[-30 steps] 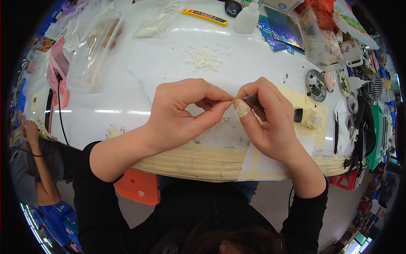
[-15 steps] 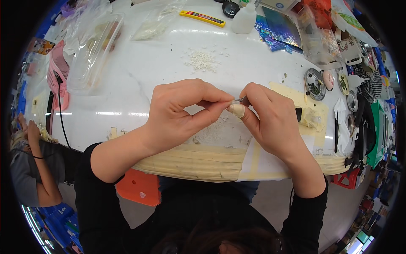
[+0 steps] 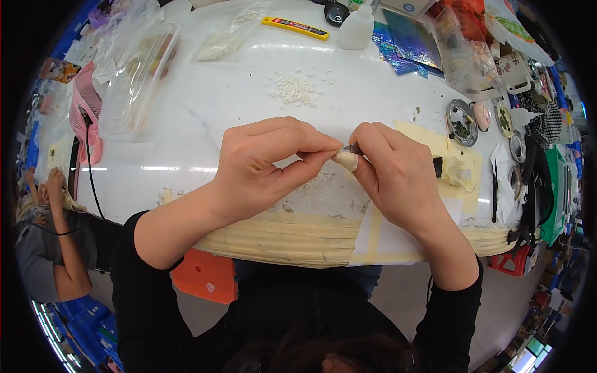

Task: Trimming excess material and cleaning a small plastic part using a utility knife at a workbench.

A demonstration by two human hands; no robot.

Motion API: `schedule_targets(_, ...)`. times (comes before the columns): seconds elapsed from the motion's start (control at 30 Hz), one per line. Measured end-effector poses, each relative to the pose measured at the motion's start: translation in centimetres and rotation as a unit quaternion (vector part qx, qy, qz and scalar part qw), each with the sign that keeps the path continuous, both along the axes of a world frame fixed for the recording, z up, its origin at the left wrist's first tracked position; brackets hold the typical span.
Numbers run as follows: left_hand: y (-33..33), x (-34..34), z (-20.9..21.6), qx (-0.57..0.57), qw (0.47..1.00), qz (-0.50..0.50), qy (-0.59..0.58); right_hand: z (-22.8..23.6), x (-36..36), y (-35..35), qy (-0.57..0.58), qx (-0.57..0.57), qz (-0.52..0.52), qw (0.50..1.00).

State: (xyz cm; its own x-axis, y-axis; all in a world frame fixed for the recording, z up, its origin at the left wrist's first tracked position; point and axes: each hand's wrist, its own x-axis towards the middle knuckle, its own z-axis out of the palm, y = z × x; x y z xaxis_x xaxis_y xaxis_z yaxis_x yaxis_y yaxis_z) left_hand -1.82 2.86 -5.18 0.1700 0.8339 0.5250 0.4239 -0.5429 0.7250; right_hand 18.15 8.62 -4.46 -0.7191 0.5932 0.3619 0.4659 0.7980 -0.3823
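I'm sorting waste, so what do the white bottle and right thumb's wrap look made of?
White bottle: probably plastic, satin, from its smooth, milky walls. Thumb wrap: perhaps paper tape or fabric, matte, from its cream colour and dull surface.

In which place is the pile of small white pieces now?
In the head view, the pile lies upper middle, on the white table beyond the left hand.

Since a second ago, brings the taped thumb point(image 3: 347, 161) of the right hand point(image 3: 398, 166) and a metal tool point(image 3: 354, 148) toward nine o'clock, closer to the left hand point(image 3: 264, 165). Far off at nine o'clock, shows a co-worker's hand point(image 3: 55, 184) shifted toward two o'clock.
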Motion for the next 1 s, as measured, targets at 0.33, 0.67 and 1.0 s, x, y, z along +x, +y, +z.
schedule_targets(0.33, 0.15, -0.16, 0.14, 0.039, 0.998, 0.005, 0.059, 0.28, 0.1, -0.15, -0.022, -0.015, 0.0, 1.0)
schedule_targets(0.67, -0.01, -0.18, 0.36, -0.034, 0.999, -0.006, 0.023, 0.24, 0.25, -0.08, -0.04, 0.011, 0.001, 0.999)
schedule_targets(1.0, 0.44, -0.7, 0.36, -0.449, 0.833, -0.042, -0.32, 0.08, 0.23, 0.13, -0.02, -0.013, -0.013, 1.0)
